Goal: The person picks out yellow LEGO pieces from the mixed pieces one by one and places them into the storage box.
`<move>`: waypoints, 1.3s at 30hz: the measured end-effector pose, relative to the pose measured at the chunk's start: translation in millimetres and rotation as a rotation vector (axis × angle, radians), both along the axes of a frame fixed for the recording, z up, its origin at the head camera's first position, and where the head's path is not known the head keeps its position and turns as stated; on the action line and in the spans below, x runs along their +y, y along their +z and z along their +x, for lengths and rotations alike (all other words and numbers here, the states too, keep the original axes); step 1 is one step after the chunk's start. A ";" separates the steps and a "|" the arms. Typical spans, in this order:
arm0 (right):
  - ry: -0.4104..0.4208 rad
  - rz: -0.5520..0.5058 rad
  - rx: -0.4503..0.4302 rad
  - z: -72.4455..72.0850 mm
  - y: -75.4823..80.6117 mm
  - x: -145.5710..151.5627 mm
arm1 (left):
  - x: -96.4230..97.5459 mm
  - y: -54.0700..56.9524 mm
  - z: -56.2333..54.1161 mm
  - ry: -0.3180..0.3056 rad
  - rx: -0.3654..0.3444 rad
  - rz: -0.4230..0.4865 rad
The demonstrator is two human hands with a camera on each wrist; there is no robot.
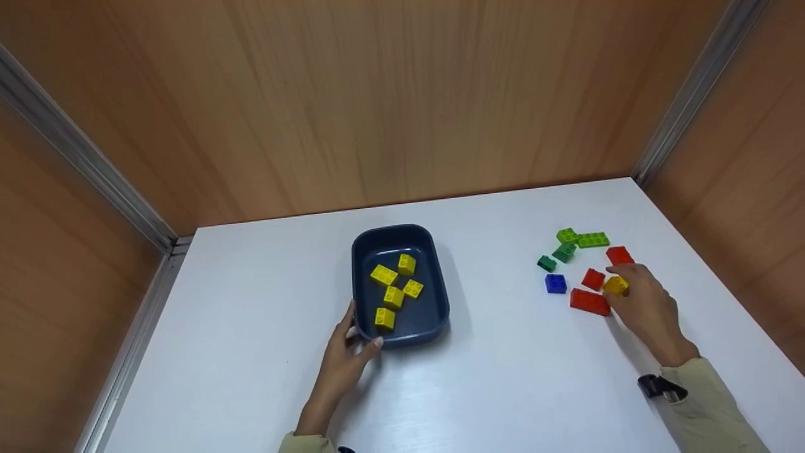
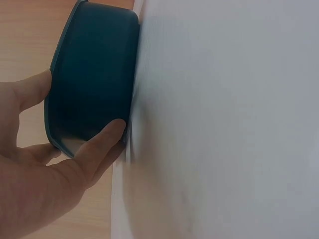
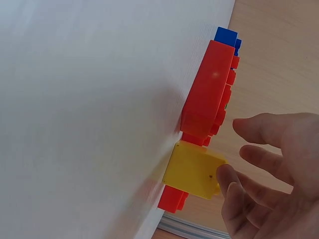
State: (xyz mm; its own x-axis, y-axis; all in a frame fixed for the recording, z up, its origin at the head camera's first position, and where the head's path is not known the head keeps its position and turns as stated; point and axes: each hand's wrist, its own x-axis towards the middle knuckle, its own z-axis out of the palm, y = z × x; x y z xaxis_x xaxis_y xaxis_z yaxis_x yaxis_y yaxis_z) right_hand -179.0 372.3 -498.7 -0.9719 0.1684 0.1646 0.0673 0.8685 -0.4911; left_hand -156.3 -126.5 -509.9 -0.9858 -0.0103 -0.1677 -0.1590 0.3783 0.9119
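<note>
My left hand (image 1: 343,362) grips the near left corner of a dark blue tray (image 1: 440,308), its thumb at the front rim and its fingers along the outer side wall. Several yellow bricks (image 1: 394,297) lie inside the tray. On the right, my right hand (image 1: 644,305) reaches over a yellow brick (image 3: 194,169) on the table, thumb and fingers spread apart. In the right wrist view a fingertip overlaps that brick's edge, while the thumb stands clear of it. Close around it lie a long red brick (image 1: 589,302), a small red brick (image 1: 593,279) and another red brick (image 1: 619,255).
Left of the red bricks sits a blue brick (image 1: 556,284). Behind it are dark green bricks (image 1: 565,252) and light green bricks (image 1: 593,240). The white table (image 1: 251,327) meets wooden panels (image 1: 402,107) at its back and sides.
</note>
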 end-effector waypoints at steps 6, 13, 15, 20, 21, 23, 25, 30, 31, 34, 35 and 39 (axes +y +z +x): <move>0.003 0.000 -0.038 -5.8 3.7 -1.5 | -2.4 2.6 -5.1 -0.013 0.014 0.014; 0.008 0.026 -0.060 -11.2 5.6 -3.8 | -5.0 5.1 -7.8 -0.017 0.018 0.018; 0.002 0.022 -0.067 -11.9 6.7 -3.5 | -5.0 5.2 -8.0 -0.015 0.019 0.019; -0.023 -0.002 -0.120 -11.7 9.5 -0.3 | -4.7 4.8 -7.8 -0.019 0.028 0.026; -0.027 -0.001 -0.129 -11.3 9.8 0.5 | -4.7 4.5 -7.4 -0.021 0.029 0.028; -0.031 0.004 -0.142 -10.6 9.7 1.9 | -4.6 3.8 -6.3 -0.026 0.031 0.027; -0.034 0.015 -0.142 -10.3 9.2 2.6 | -4.4 3.0 -5.4 -0.028 0.032 0.030; -0.044 0.047 -0.141 -9.5 7.7 6.2 | -3.1 0.4 -3.3 -0.024 0.026 0.030; -0.045 0.051 -0.142 -9.2 7.3 7.2 | -2.9 -0.3 -2.8 -0.022 0.023 0.031; -0.046 0.062 -0.147 -8.0 5.8 9.9 | -2.8 -2.4 -1.1 -0.018 0.009 0.034; -0.044 0.066 -0.146 -7.7 5.1 10.7 | -2.8 -2.9 -0.6 -0.017 0.008 0.037; -0.031 0.078 -0.127 -6.6 2.9 12.5 | -3.3 -4.1 1.5 -0.017 0.009 0.051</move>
